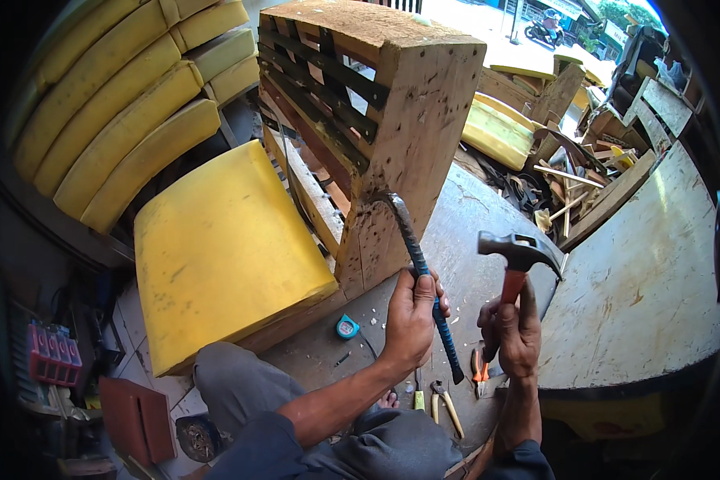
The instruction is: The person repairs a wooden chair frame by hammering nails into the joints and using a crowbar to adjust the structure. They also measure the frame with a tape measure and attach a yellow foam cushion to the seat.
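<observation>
My left hand [412, 316] is closed round a blue-wrapped metal pry bar [414, 256], whose bent dark tip reaches to the pitted wooden side [420, 112] of an upright chair frame. My right hand [516, 336] grips the red handle of a claw hammer [520, 250], held upright to the right of the bar. Dark slats [320, 72] run across the frame, beside a yellow foam seat [224, 256]. Below my hands lie pliers with orange handles [480, 372], pincers [448, 404] and a green-handled tool [418, 400]. A teal tape measure [347, 327] lies left of them.
Stacked yellow foam cushions [112, 96] stand at left, above a red plastic organiser [54, 358]. Wood scraps [576, 188] pile at back right, behind a curved pale board [640, 272]. My legs [248, 384] are at bottom. A motorbike rider [548, 28] is in the street beyond.
</observation>
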A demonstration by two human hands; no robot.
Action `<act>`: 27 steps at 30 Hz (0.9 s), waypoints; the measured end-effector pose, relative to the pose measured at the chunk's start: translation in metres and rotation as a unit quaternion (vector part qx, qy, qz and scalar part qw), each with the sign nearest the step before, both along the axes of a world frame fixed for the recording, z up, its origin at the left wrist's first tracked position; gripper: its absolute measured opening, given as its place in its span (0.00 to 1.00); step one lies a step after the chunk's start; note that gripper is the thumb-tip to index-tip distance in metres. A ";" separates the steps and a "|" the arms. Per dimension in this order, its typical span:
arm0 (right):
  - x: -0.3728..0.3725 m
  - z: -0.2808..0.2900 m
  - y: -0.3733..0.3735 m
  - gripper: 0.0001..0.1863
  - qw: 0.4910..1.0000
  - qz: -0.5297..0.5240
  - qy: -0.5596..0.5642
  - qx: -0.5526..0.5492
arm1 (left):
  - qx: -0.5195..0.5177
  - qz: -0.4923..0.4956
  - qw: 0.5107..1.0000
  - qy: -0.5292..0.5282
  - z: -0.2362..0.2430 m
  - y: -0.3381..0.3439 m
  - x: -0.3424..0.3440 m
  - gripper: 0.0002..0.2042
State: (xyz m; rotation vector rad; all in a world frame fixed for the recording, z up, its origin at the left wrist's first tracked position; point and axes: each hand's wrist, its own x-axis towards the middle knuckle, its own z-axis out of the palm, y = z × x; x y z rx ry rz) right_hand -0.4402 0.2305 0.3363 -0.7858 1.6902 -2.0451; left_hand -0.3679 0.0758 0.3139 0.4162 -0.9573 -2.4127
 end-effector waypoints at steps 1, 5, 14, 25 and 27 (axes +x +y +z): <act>-0.005 0.011 -0.011 0.26 0.970 -0.037 0.200 0.135 | 0.010 0.002 1.000 0.011 0.000 -0.002 0.003 0.07; 0.004 0.070 -0.022 0.24 0.958 -0.127 0.255 -0.003 | 0.025 -0.006 0.999 0.030 -0.001 -0.010 0.008 0.07; -0.007 0.101 -0.073 0.15 0.843 -0.101 0.480 0.221 | 0.081 -0.012 0.995 0.052 0.002 -0.009 0.010 0.07; -0.013 0.122 -0.077 0.14 0.921 -0.120 0.357 0.101 | 0.128 -0.028 0.989 0.075 0.012 -0.004 0.001 0.07; -0.018 0.111 -0.085 0.15 0.940 -0.104 0.322 -0.028 | 0.133 -0.028 0.987 0.089 0.016 -0.002 -0.006 0.07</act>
